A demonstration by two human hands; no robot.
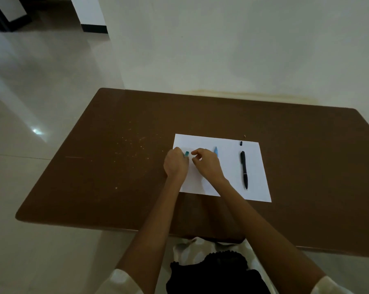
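Note:
A white sheet of paper [228,164] lies on a brown table [120,162]. My left hand [175,164] rests over the sheet's left edge, its fingers curled round a small teal piece [186,153] whose tip sticks out. My right hand [207,164] is just beside it with fingers curled and thumb and forefinger close together; whether they hold anything is not visible. A light blue pen part [216,150] lies on the paper behind my right hand. A black pen [244,169] lies on the sheet's right side, a tiny black piece [241,143] beyond its top end.
Pale specks are scattered over the table's left middle [134,145]. A small tan crumb [245,136] sits just past the paper's far edge. A white wall [221,49] stands directly behind the table, and pale floor tiles [31,102] spread to the left.

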